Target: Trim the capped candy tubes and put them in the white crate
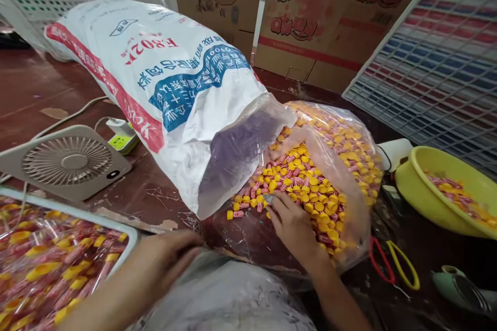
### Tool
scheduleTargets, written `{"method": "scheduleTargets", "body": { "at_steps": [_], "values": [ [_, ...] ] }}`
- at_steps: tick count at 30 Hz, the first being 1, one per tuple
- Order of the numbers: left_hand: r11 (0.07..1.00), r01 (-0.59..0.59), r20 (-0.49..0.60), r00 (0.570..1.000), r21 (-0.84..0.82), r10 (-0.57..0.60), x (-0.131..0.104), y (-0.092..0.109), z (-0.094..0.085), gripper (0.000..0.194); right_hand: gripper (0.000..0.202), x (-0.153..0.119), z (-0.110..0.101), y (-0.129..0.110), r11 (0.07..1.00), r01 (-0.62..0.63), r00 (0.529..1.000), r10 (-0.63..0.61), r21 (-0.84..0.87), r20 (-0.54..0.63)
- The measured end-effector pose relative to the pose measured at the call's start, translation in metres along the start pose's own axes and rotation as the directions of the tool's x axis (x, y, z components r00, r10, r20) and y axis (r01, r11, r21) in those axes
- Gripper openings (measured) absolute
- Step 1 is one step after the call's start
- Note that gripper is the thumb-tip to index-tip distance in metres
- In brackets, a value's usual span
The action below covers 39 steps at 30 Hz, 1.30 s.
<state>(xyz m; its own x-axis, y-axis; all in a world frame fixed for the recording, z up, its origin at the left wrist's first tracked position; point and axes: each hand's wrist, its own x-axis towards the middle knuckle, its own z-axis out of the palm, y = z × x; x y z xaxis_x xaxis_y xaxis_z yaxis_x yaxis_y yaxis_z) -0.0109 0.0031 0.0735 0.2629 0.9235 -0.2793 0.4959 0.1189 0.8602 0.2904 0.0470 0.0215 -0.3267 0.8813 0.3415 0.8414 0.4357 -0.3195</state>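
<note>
Small pink-patterned tubes with yellow caps lie heaped at the mouth of a clear plastic bag. At the near edge of that heap rests my right hand, its fingers bent but apart among the pieces. One fingertip carries a grey-silver covering. I see no piece clearly gripped in it. My left hand hovers over the table edge in front of my lap, blurred, with thumb and fingers apart and nothing between them. A large white woven sack lies beyond, its open mouth facing the heap and clear pieces visible inside.
At left are a tray of larger capped tubes under clear film, a fan and a power strip. A yellow basin, scissors and a tape dispenser sit at right. Cardboard boxes and a white grid rack stand behind.
</note>
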Motion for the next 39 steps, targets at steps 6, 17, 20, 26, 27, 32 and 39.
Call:
{"method": "scheduleTargets", "body": {
  "at_steps": [6,17,20,26,27,32,39],
  "values": [
    [0.446,-0.253,0.111,0.941,0.859,0.320,0.091,0.052,0.064,0.032,0.004,0.013,0.016,-0.002,0.993,-0.011,0.998,0.019,-0.118,0.065],
    [0.428,-0.163,-0.004,0.932,0.889,0.363,0.149,0.056,0.068,0.022,0.016,-0.013,-0.001,0.010,0.960,-0.174,0.955,0.220,0.221,-0.201],
    [0.513,-0.102,-0.119,0.918,0.852,0.379,0.173,0.071,0.081,0.026,0.024,-0.012,-0.004,0.012,0.943,-0.234,0.922,0.293,0.236,-0.254],
    [0.660,-0.048,-0.242,0.908,0.750,0.341,0.205,0.090,0.097,0.036,0.017,-0.015,-0.011,0.015,0.859,-0.259,0.877,0.401,0.443,-0.264],
    [0.669,-0.060,-0.236,0.909,0.741,0.344,0.202,0.088,0.096,0.034,0.018,-0.016,-0.013,0.017,0.849,-0.256,0.867,0.413,0.463,-0.278],
    [0.854,-0.307,-0.027,0.937,0.420,0.349,0.151,0.072,0.087,0.033,0.020,-0.011,-0.024,0.023,0.800,-0.207,0.795,0.473,0.564,-0.380],
    [0.956,-0.183,0.230,0.944,-0.229,0.236,0.102,0.063,0.089,0.030,0.018,0.003,-0.036,0.011,0.828,-0.141,0.926,0.304,0.542,-0.223]
  ]
}}
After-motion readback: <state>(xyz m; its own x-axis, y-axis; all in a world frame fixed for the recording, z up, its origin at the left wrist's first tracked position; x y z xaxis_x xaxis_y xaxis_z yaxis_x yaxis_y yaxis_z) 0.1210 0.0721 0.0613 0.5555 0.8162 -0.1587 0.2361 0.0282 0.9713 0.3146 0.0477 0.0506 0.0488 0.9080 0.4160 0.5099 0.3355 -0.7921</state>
